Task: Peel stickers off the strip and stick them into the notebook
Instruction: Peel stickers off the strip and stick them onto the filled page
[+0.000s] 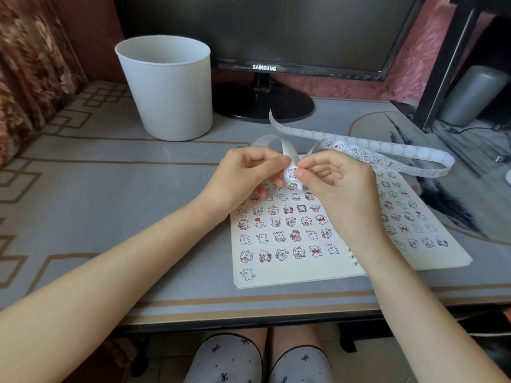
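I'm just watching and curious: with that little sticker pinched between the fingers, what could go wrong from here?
The sticker pinched by the right hand could fold onto itself or cling to a fingertip. The long strip, held by the left hand, loops loosely over the notebook's far edge and might snag or twist.

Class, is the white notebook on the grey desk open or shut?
Open: the white notebook lies flat with both pages showing, each filled with rows of cartoon stickers.
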Motion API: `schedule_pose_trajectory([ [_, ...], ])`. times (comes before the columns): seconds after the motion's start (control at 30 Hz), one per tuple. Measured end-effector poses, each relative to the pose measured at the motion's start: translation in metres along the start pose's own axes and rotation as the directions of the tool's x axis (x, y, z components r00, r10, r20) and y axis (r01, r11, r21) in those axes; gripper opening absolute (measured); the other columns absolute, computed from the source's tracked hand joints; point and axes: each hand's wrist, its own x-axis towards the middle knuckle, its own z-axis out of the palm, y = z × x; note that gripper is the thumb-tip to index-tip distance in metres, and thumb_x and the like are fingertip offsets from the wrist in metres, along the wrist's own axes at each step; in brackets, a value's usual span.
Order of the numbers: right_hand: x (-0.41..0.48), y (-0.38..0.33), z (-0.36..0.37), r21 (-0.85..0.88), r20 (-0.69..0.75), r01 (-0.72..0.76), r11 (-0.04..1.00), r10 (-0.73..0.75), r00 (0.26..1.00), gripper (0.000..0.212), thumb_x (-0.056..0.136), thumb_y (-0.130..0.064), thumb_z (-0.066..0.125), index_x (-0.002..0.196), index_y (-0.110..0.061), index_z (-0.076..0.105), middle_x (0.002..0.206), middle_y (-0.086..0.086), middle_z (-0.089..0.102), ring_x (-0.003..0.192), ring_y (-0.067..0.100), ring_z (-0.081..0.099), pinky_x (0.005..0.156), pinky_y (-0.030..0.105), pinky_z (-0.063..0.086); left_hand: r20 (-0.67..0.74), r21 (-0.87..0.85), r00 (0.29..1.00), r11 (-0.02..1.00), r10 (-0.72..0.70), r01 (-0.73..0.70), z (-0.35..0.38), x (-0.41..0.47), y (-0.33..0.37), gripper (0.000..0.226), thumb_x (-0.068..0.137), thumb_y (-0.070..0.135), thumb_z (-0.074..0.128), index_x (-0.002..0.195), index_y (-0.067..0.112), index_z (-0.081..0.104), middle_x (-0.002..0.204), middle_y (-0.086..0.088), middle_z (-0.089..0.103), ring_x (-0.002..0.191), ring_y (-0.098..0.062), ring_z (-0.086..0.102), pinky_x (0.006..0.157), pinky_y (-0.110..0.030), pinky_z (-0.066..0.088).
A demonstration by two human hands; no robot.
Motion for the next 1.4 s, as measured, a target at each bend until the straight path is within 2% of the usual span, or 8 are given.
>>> schedule_pose_trajectory([
  [0.4, 0.001, 0.000, -0.002, 0.011, 0.037, -0.025, 1.000, 0.024, 0.999, 0.009, 0.078, -0.007, 0.074, 0.083, -0.014, 0.069, 0.076, 0.001, 0.070, 0.069, 0.016, 0.067, 0.069, 0.022, 0.053, 0.004, 0.032, 1.000, 0.999, -0.003, 0.003, -0.001, 0.000, -0.001, 0.016, 0.090, 0.017, 0.062, 0.076, 0.016, 0.069, 0.068, -0.004, 0.067, 0.066, -0.011, 0.062, 0.050, -0.018, 0.043],
  [0.67, 0.002, 0.000, -0.002, -0.009, 0.067, -0.063, 0.998, 0.064, 0.996, 0.012, 0.078, -0.009, 0.074, 0.077, -0.018, 0.067, 0.072, -0.005, 0.068, 0.066, 0.007, 0.063, 0.067, 0.017, 0.048, -0.001, 0.043, 1.000, 0.999, 0.000, 0.000, 0.000, 0.000, -0.001, 0.016, 0.090, 0.016, 0.063, 0.074, 0.011, 0.068, 0.061, 0.000, 0.066, 0.059, -0.009, 0.061, 0.048, -0.019, 0.044],
  [0.8, -0.005, 0.000, -0.003, -0.190, 0.087, 0.025, 0.981, -0.009, 0.996, 0.006, 0.081, -0.016, 0.071, 0.080, -0.020, 0.068, 0.077, -0.011, 0.064, 0.062, -0.004, 0.053, 0.063, 0.010, 0.036, -0.017, 0.025, 0.999, 0.999, -0.045, 0.046, 0.000, 0.001, -0.002, 0.018, 0.089, 0.014, 0.063, 0.073, 0.006, 0.066, 0.062, -0.003, 0.066, 0.060, -0.013, 0.061, 0.048, -0.019, 0.046],
  [0.97, -0.020, -0.013, -0.006, -0.297, 0.058, 0.192, 0.935, -0.184, 0.981, 0.004, 0.083, -0.017, 0.070, 0.082, -0.016, 0.067, 0.089, -0.009, 0.059, 0.082, -0.003, 0.048, 0.072, 0.008, 0.032, -0.039, -0.001, 0.996, 0.996, -0.085, 0.085, -0.001, 0.002, -0.004, 0.019, 0.090, 0.013, 0.062, 0.074, 0.002, 0.065, 0.066, -0.006, 0.066, 0.062, -0.018, 0.062, 0.047, -0.019, 0.047],
  [1.03, -0.027, -0.024, -0.011, -0.138, 0.113, 0.090, 0.986, -0.075, 0.991, 0.005, 0.080, -0.015, 0.072, 0.079, -0.016, 0.067, 0.076, -0.010, 0.063, 0.067, -0.004, 0.052, 0.062, 0.009, 0.036, -0.041, 0.001, 0.995, 0.996, -0.088, 0.088, -0.001, 0.002, -0.004, 0.020, 0.090, 0.012, 0.061, 0.072, 0.004, 0.064, 0.060, -0.002, 0.065, 0.057, -0.012, 0.062, 0.047, -0.019, 0.048],
  [1.1, -0.034, -0.035, -0.016, 0.014, 0.275, -0.098, 0.995, 0.090, 0.957, 0.006, 0.077, -0.013, 0.074, 0.076, -0.015, 0.068, 0.072, -0.005, 0.068, 0.063, 0.004, 0.058, 0.060, 0.022, 0.046, -0.035, 0.009, 0.995, 0.996, -0.088, 0.089, -0.001, 0.002, -0.005, 0.022, 0.090, 0.013, 0.061, 0.070, 0.006, 0.063, 0.058, 0.001, 0.064, 0.056, -0.010, 0.062, 0.048, -0.019, 0.048],
  [1.23, -0.050, -0.040, -0.018, 0.002, 0.516, -0.348, 0.937, 0.297, 0.803, 0.006, 0.074, -0.010, 0.076, 0.076, -0.009, 0.070, 0.075, 0.009, 0.071, 0.062, 0.012, 0.061, 0.064, 0.021, 0.053, -0.037, 0.015, 0.995, 0.995, -0.096, 0.097, 0.000, 0.002, -0.004, 0.022, 0.090, 0.013, 0.062, 0.068, 0.008, 0.062, 0.059, 0.003, 0.063, 0.056, -0.008, 0.063, 0.046, -0.017, 0.046],
  [1.4, -0.062, -0.038, -0.012, -0.057, 0.524, -0.382, 0.922, 0.353, 0.775, 0.008, 0.073, -0.015, 0.078, 0.070, -0.013, 0.071, 0.072, 0.006, 0.071, 0.059, 0.008, 0.059, 0.061, 0.021, 0.051, -0.031, 0.017, 0.994, 0.994, -0.103, 0.104, 0.000, 0.002, -0.004, 0.022, 0.090, 0.013, 0.061, 0.069, 0.009, 0.063, 0.060, 0.003, 0.064, 0.056, -0.007, 0.064, 0.046, -0.017, 0.047],
])
